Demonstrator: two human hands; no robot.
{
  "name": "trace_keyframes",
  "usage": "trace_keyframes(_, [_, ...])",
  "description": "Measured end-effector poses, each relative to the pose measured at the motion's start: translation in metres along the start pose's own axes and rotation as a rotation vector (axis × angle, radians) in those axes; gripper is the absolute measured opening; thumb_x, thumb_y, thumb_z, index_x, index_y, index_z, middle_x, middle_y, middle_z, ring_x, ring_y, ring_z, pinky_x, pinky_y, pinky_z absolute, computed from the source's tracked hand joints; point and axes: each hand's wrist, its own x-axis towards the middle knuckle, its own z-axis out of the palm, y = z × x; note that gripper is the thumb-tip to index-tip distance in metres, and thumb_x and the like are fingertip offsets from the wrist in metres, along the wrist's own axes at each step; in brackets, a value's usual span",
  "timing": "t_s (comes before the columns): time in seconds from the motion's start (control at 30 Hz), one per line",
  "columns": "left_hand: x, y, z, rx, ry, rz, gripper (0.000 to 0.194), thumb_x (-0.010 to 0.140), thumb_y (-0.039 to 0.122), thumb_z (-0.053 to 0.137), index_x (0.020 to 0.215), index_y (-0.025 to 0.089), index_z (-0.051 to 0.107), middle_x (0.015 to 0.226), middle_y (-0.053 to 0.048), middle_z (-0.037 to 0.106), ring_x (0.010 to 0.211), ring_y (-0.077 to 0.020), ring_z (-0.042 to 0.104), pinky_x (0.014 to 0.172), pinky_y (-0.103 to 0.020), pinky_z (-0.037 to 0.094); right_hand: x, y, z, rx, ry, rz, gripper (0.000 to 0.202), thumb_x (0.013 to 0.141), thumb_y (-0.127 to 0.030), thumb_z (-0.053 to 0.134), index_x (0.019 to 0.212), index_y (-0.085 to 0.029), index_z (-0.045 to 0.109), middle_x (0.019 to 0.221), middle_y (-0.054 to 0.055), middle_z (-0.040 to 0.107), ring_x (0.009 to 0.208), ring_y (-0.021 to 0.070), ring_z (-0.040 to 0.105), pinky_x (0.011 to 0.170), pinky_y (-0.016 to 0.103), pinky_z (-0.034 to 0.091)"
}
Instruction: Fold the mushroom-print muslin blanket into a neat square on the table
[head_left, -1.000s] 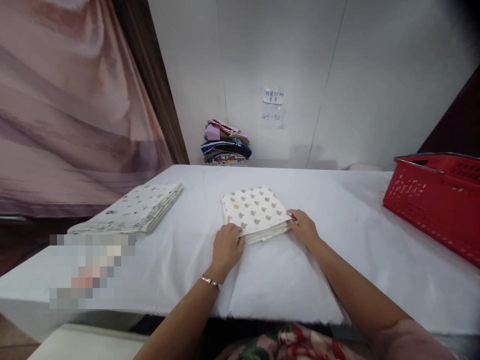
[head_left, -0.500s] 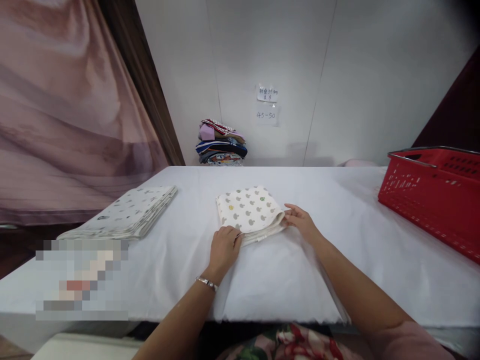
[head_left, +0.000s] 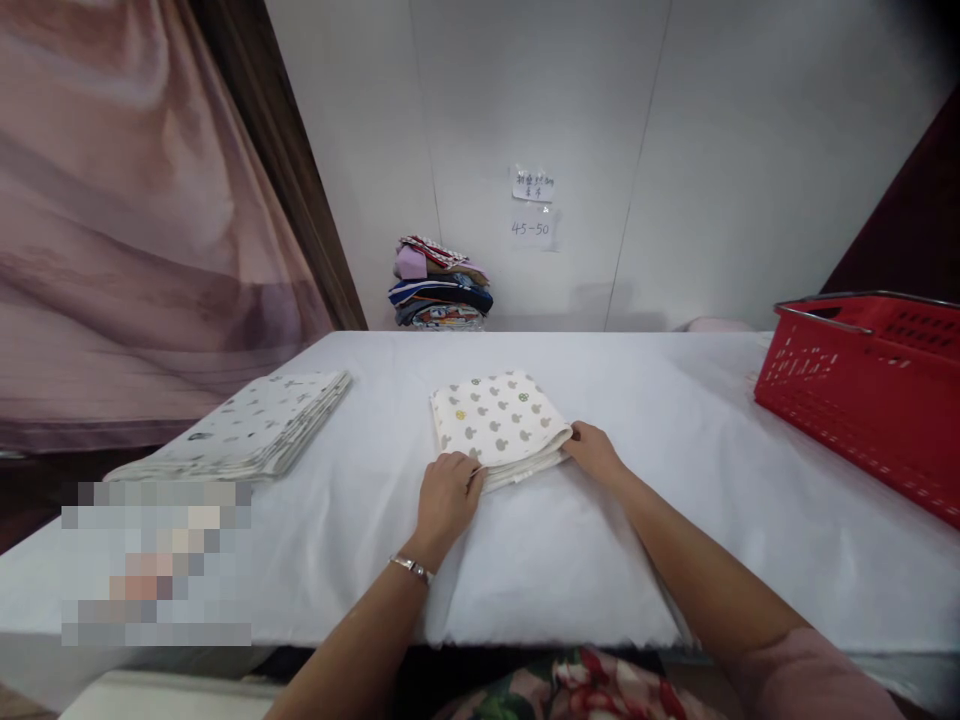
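Note:
A folded white cloth [head_left: 496,412] printed with grey mushroom-like shapes and a few green and yellow marks lies in the middle of the table, its layered edges facing me. My left hand [head_left: 450,490], with a silver bracelet at the wrist, is closed on its near left corner. At the right corner, my right hand [head_left: 594,453] pinches the folded edge; the fingertips are partly hidden behind the cloth. To the left lies a stack of folded white cloth [head_left: 251,420] with small dark prints, apart from both hands.
A red plastic basket [head_left: 862,390] with a metal handle stands at the right on the white-covered table [head_left: 645,385]. Beyond the far edge is a pile of folded fabrics [head_left: 441,285] by the wall. A pink curtain [head_left: 142,220] hangs at left. A pixelated patch covers the near left.
My right hand has closed from spread fingers to a pinch on the cloth's right corner, and that raised edge now sits flatter. My left hand stays at its corner.

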Motion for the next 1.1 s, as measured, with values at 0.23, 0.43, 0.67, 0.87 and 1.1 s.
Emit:
trace_keyframes(0.23, [-0.002,-0.001,0.0,-0.016,0.008,0.013,0.011,0.08,0.03,0.056,0.082,0.021,0.06,0.085,-0.003,0.06,0.084,-0.0188,0.052,0.073,-0.033,0.037,0.001,-0.013,-0.004,-0.102,-0.066,0.056,0.022,0.072,-0.036,0.053,0.077,-0.019,0.065,0.083,0.006,0.067,0.074,0.0196,0.058,0.057,0.025,0.033])
trace_keyframes(0.43, [-0.004,-0.002,0.001,-0.029,-0.001,0.022,0.01,0.079,0.028,0.058,0.085,0.021,0.06,0.089,-0.003,0.06,0.087,-0.0191,0.051,0.076,-0.034,0.037,0.01,-0.015,0.0,-0.005,-0.102,0.03,0.02,0.067,-0.029,0.056,0.08,-0.018,0.068,0.085,0.006,0.069,0.081,0.0197,0.06,0.061,0.023,0.037])
trace_keyframes(0.67, [-0.006,-0.005,0.004,-0.053,-0.019,0.054,0.009,0.081,0.027,0.057,0.086,0.02,0.06,0.089,-0.003,0.058,0.088,-0.0188,0.05,0.076,-0.034,0.037,0.008,0.002,0.002,0.104,-0.049,0.092,0.021,0.067,-0.031,0.054,0.074,-0.015,0.065,0.076,0.006,0.068,0.071,0.0173,0.059,0.059,0.023,0.039])
trace_keyframes(0.87, [-0.009,-0.006,0.002,-0.089,-0.006,0.077,0.008,0.081,0.025,0.057,0.087,0.02,0.06,0.089,-0.004,0.058,0.087,-0.019,0.049,0.076,-0.034,0.037,0.006,0.008,0.008,0.185,-0.024,0.071,0.021,0.064,-0.029,0.053,0.075,-0.016,0.066,0.073,0.004,0.067,0.07,0.0173,0.058,0.061,0.024,0.041])
trace_keyframes(1.1, [-0.011,-0.002,-0.002,-0.116,-0.022,0.062,0.007,0.081,0.024,0.055,0.084,0.021,0.061,0.087,-0.003,0.058,0.086,-0.0192,0.049,0.074,-0.035,0.037,0.004,0.005,0.002,0.268,0.176,-0.015,0.024,0.071,-0.033,0.051,0.084,-0.017,0.063,0.077,0.005,0.066,0.073,0.0192,0.059,0.063,0.028,0.045])
